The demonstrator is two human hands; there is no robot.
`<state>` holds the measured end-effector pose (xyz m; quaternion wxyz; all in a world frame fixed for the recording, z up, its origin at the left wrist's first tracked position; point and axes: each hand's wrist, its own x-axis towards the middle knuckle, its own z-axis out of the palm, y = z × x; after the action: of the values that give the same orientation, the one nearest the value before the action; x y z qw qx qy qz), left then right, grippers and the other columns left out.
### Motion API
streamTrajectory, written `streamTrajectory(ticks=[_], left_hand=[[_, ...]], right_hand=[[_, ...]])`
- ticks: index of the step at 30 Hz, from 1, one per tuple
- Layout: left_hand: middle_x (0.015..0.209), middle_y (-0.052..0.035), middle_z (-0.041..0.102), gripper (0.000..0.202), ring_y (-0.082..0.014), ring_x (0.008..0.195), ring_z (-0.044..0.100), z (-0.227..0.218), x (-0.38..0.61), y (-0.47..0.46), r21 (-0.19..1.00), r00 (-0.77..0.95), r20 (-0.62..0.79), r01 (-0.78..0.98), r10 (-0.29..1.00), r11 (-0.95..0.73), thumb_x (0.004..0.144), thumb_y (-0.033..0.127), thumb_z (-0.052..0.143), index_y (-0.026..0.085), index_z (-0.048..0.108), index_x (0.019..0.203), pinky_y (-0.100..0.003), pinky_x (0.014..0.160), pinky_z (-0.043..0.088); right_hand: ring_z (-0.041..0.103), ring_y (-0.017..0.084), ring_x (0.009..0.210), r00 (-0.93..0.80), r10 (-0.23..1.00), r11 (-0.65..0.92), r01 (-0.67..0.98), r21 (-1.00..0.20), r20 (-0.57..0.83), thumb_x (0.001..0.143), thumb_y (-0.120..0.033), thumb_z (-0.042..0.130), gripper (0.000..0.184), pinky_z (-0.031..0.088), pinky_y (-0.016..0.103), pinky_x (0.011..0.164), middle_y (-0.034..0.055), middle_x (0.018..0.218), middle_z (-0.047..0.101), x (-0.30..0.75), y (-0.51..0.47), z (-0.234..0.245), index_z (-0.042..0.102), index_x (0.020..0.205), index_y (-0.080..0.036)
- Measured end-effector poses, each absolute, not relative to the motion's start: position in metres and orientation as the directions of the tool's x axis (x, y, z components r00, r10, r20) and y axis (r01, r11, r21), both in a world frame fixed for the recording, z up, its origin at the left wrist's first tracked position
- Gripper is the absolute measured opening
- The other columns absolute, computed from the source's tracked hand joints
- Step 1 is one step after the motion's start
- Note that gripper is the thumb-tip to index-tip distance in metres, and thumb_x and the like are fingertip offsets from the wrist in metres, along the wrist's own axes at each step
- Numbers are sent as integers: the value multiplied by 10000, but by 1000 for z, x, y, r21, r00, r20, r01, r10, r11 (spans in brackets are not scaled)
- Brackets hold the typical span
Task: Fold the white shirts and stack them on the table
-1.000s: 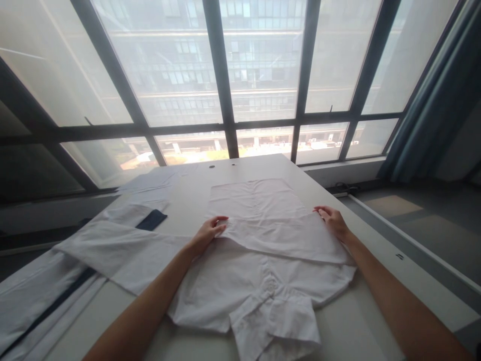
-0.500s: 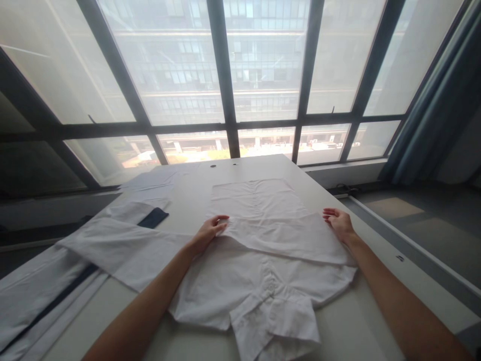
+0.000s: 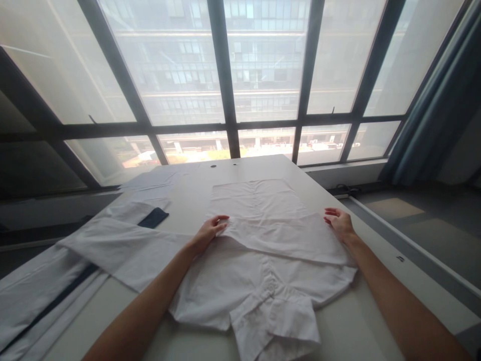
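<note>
A white shirt (image 3: 263,250) lies flat on the white table (image 3: 195,185), collar toward me, with one sleeve folded across its back. My left hand (image 3: 208,233) pinches the left end of that folded sleeve, thumb and fingers closed on the cloth. Over at the shirt's right edge, my right hand (image 3: 340,224) hovers with its fingers apart and slightly curled, holding nothing. The shirt's other sleeve (image 3: 124,245) stretches out to the left.
More white garments with dark blue trim (image 3: 152,219) lie on the table's left side. Large windows run behind the table. A blue curtain (image 3: 436,100) hangs at the right. The floor drops away past the table's right edge.
My right hand has lifted off the shirt's right edge and shifted slightly right. The left hand has kept its pinch on the folded sleeve.
</note>
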<state>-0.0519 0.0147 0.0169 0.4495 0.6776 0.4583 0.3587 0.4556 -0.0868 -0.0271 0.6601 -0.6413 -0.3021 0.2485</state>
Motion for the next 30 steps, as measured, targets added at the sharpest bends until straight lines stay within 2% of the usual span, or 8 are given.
streamTrajectory(ticks=[5, 14, 22, 30], left_hand=[[1065, -88, 713, 570, -287, 1047, 603, 19, -52, 14, 931, 333, 70, 316, 940, -182, 719, 509, 754, 178, 719, 1182, -367, 913, 422], [1084, -89, 716, 564, -283, 1047, 606, 26, -49, 8, 932, 326, 75, 314, 942, -183, 709, 507, 754, 177, 725, 1166, -361, 916, 426], [1095, -94, 713, 570, -286, 1057, 601, 27, -48, 7, 937, 321, 72, 303, 944, -175, 700, 511, 759, 170, 725, 1156, -362, 918, 427], [1068, -85, 717, 570, -276, 1028, 609, 28, -47, 6, 938, 311, 70, 304, 948, -169, 687, 516, 765, 176, 734, 1143, -347, 889, 435]], right_hand=[[677, 156, 635, 688, 722, 57, 44, -997, 71, 599, -102, 689, 272, 569, 231, 577, 35, 738, 700, 453, -88, -24, 695, 863, -171], [662, 134, 617, 693, 720, 49, 14, -999, 45, 626, -105, 684, 209, 557, 204, 563, 28, 712, 700, 451, -91, -19, 699, 824, -170], [671, 149, 605, 692, 721, 29, 8, -1000, 26, 657, -144, 692, 94, 569, 235, 586, 36, 672, 705, 451, -92, -17, 684, 745, -174], [673, 150, 605, 694, 720, 39, -12, -999, 20, 664, -194, 714, 122, 564, 233, 572, 34, 683, 705, 450, -92, -17, 677, 779, -177]])
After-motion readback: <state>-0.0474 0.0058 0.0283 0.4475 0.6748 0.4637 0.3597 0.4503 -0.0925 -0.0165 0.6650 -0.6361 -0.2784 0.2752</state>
